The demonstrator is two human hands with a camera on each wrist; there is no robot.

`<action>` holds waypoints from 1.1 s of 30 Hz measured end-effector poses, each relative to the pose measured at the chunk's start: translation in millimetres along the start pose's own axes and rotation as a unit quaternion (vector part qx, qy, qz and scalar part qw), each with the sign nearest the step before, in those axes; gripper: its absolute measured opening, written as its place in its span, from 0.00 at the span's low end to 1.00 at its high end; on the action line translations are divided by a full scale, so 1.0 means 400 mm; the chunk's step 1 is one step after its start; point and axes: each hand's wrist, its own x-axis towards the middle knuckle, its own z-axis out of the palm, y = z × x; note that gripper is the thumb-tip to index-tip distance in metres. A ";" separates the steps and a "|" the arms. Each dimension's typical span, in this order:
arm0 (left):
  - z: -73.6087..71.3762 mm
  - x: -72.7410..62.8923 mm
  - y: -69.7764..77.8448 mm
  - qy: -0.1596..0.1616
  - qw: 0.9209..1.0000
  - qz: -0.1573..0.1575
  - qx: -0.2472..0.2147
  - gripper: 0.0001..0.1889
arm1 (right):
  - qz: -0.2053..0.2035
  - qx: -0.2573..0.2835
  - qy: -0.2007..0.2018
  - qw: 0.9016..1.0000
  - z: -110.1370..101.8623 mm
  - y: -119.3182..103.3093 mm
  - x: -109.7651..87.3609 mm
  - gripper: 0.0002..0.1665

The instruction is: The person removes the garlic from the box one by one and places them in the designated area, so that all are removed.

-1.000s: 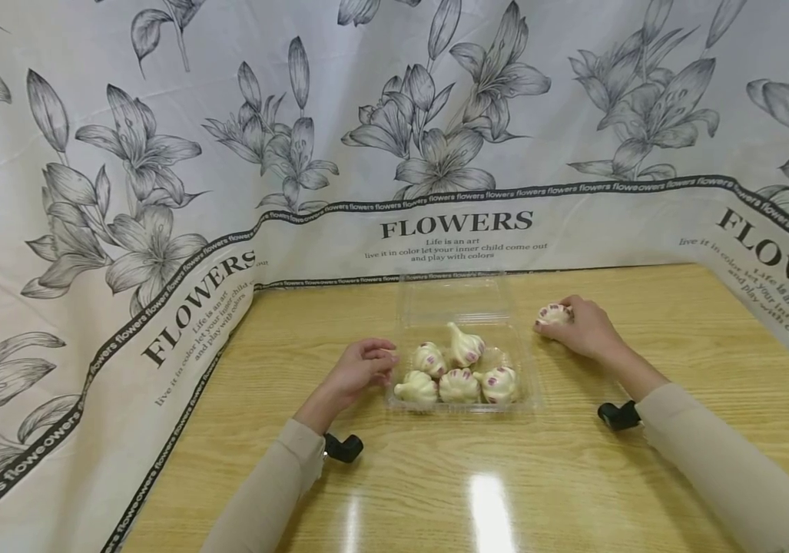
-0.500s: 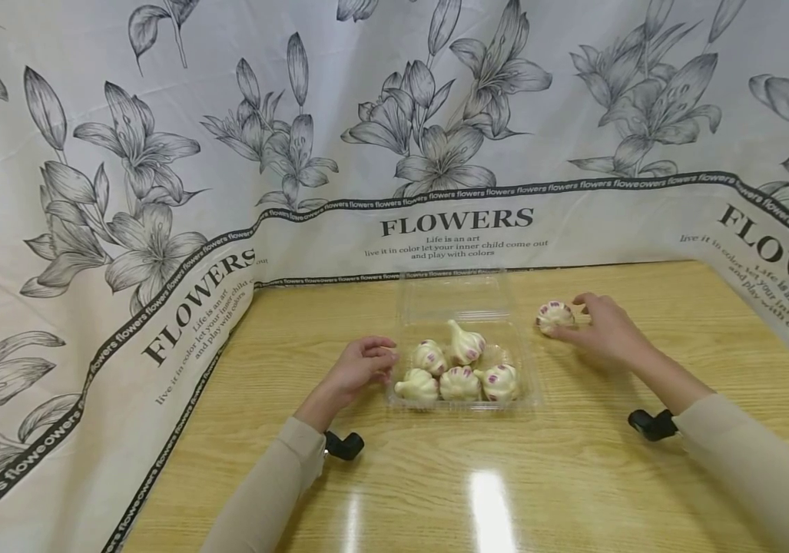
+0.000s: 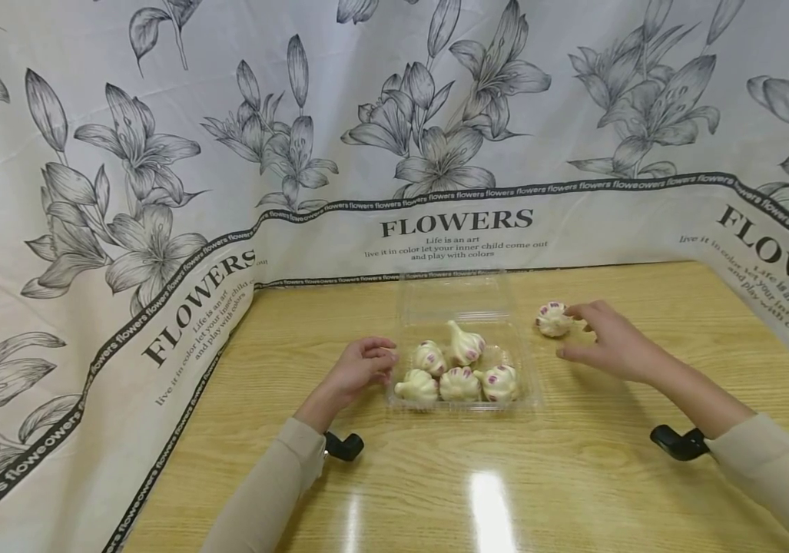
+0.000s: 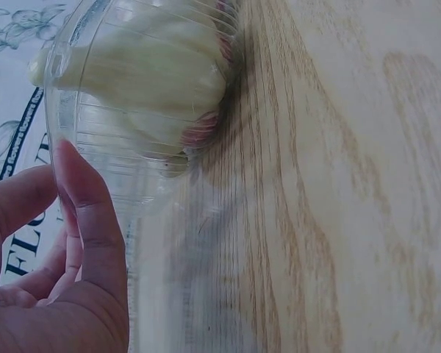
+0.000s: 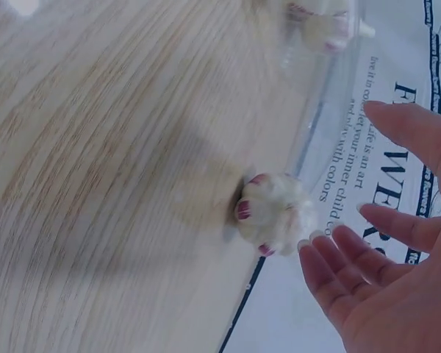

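A clear plastic clamshell box lies on the table with its lid folded back, several whitish garlic bulbs with purple patches inside. My left hand pinches the box's left rim between thumb and finger; the left wrist view shows a bulb behind the clear wall. One more garlic bulb rests on the wood to the right of the box. Beside it my right hand holds nothing, thumb and fingers spread apart. In the right wrist view, its fingertips are close to that bulb.
Wooden tabletop surrounds the box, with bright glare near the front. A white cloth printed with flowers and lettering hangs along the back and both sides. A black wrist mount sits below the right wrist, another below the left.
My right hand has let go of the garlic bulb, spread its fingers and drawn back to the right. The bulb stays on the table; the left hand has not moved.
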 end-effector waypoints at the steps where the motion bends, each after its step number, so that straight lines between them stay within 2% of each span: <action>1: 0.000 0.000 0.000 0.000 1.000 0.000 -0.001 0.20 | -0.006 0.000 0.000 1.000 -0.001 -0.008 -0.003 0.43; 7: 0.001 0.000 -0.001 -0.003 1.000 0.006 -0.002 0.21 | -0.053 0.014 0.000 0.999 0.003 -0.051 -0.019 0.35; 13: 0.002 0.000 -0.001 -0.002 1.000 0.002 0.000 0.21 | -0.101 0.028 -0.006 0.994 0.016 -0.086 -0.022 0.33; 24: 0.001 0.005 0.005 0.002 1.000 0.001 -0.004 0.21 | -0.147 0.025 -0.031 0.988 0.040 -0.137 -0.009 0.33; 33: -0.001 -0.001 0.007 -0.002 1.000 -0.002 0.003 0.21 | -0.152 0.016 -0.073 0.986 0.069 -0.152 0.001 0.29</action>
